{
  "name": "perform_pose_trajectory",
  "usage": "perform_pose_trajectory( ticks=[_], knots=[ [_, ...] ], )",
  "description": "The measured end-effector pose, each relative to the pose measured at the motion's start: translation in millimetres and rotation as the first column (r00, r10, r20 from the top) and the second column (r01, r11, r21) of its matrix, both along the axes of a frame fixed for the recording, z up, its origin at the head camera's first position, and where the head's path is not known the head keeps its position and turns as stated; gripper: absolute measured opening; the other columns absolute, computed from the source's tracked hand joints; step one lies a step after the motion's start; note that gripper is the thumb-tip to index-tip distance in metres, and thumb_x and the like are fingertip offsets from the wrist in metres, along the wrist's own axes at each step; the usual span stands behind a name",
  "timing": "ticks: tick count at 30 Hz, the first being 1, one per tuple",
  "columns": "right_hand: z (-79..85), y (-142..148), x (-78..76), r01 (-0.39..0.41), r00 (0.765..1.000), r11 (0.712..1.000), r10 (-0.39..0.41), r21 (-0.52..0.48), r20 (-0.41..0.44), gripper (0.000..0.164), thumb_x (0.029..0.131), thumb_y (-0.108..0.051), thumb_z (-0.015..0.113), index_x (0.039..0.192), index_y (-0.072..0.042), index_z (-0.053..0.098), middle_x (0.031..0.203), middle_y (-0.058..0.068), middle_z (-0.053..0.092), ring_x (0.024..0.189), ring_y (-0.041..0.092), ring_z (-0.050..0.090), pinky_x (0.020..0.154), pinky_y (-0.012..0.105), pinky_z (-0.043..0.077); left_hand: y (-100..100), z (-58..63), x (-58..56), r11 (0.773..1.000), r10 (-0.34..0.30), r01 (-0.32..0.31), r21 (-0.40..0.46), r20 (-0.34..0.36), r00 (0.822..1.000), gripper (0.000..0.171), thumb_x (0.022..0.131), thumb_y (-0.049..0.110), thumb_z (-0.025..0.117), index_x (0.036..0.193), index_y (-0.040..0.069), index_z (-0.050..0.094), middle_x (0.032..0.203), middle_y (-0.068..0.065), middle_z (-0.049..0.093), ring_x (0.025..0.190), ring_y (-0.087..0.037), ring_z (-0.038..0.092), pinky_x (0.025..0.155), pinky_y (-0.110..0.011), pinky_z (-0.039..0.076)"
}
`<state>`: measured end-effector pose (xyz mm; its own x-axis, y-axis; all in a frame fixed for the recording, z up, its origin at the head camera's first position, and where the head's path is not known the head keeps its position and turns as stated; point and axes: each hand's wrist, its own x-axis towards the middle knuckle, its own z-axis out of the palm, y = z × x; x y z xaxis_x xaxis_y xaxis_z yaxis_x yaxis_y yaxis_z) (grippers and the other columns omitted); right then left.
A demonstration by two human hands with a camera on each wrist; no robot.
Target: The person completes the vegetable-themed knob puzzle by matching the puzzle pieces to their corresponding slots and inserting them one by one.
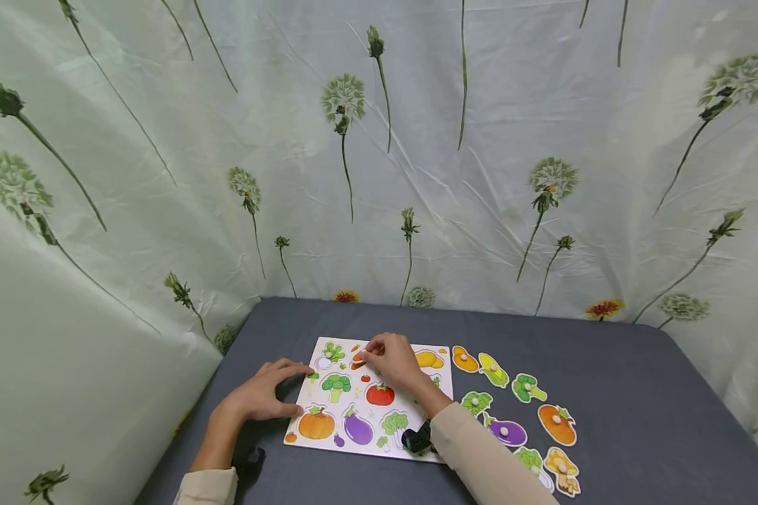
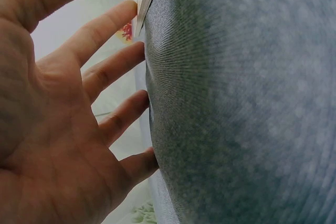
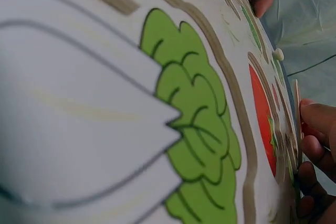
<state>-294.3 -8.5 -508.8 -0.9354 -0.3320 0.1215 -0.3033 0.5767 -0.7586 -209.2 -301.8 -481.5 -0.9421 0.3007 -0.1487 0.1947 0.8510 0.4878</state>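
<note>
right grip (image 1: 396, 359) pinches an orange piece (image 1: 359, 357) at the white board (image 1: 312, 396), lower centre of the head frame, left grip (image 1: 260, 393) spread, unclenched, by the board's left edge; best steady there, square piece up, press evenly.

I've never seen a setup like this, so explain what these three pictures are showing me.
No robot here, just bare-handed work. The wide picture comes from a camera worn on the head; the two close ones come from each wrist. On the dark table lies a white board printed with vegetables. Beside it, on the right, are loose knobbed pieces, including corn and an eggplant. The right hand pinches an orange piece; the left hand touches the board's left edge.
</note>
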Motion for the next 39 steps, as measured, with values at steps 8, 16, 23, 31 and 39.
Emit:
perform_pose_trajectory(
  ticks=[8, 16, 23, 31, 39],
  knots=[
    [-2.8, -3.8, 2.3, -0.016, 1.0, 0.999, 0.017, 0.035, -0.021, 0.009, 0.093, -0.03, 0.078, 0.089, -0.022, 0.077, 0.082, -0.008, 0.062, 0.074, 0.01, 0.054, 0.068, 0.028, 0.045, 2.0, 0.7, 1.0, 1.0, 0.015, -0.015, -0.002, 0.011, 1.0, 0.071, 0.074, 0.04, 0.086, 0.14, 0.031, 0.062, 0.137, -0.001, 0.056, 0.127, -0.032, 0.045, 0.102, -0.068, 0.041],
    [-0.4, -8.2, 4.0, -0.004, 0.999, 0.997, 0.007, 0.071, -0.044, 0.011, 0.091, -0.03, 0.079, 0.085, -0.021, 0.075, 0.08, -0.007, 0.06, 0.074, 0.01, 0.053, 0.067, 0.027, 0.044, -0.1, 0.5, -0.1, 1.0, 0.015, -0.015, 0.003, 0.023, 1.0, 0.072, 0.075, 0.039, 0.087, 0.142, 0.031, 0.061, 0.142, -0.005, 0.054, 0.131, -0.036, 0.045, 0.103, -0.069, 0.039],
    [0.0, -10.2, 4.5, -0.011, 0.999, 0.995, 0.015, 0.1, -0.041, 0.012, 0.092, -0.031, 0.078, 0.085, -0.023, 0.075, 0.08, -0.008, 0.06, 0.075, 0.009, 0.053, 0.067, 0.026, 0.044, 2.6, 2.7, 0.1, 1.0, 0.018, -0.018, 0.002, 0.041, 0.999, 0.072, 0.075, 0.042, 0.085, 0.142, 0.03, 0.061, 0.143, -0.008, 0.054, 0.13, -0.037, 0.044, 0.103, -0.07, 0.039],
    [0.9, -8.8, 4.5, -0.01, 0.998, 0.994, 0.016, 0.112, -0.058, 0.011, 0.092, -0.031, 0.078, 0.086, -0.022, 0.076, 0.081, -0.008, 0.06, 0.074, 0.008, 0.053, 0.068, 0.027, 0.044, 0.4, 2.0, -0.2, 1.0, 0.007, -0.007, -0.006, 0.027, 1.0, 0.072, 0.076, 0.04, 0.085, 0.143, 0.03, 0.06, 0.144, -0.006, 0.054, 0.132, -0.037, 0.044, 0.104, -0.07, 0.039],
    [0.3, -8.8, 3.9, -0.023, 0.997, 0.993, 0.031, 0.118, -0.07, 0.011, 0.092, -0.03, 0.079, 0.088, -0.021, 0.077, 0.082, -0.007, 0.061, 0.075, 0.008, 0.053, 0.068, 0.027, 0.045, 0.2, 2.7, 0.1, 1.0, 0.001, -0.001, -0.003, 0.024, 1.0, 0.073, 0.075, 0.041, 0.085, 0.143, 0.029, 0.06, 0.143, -0.007, 0.054, 0.132, -0.037, 0.044, 0.104, -0.07, 0.039]
  ],
)
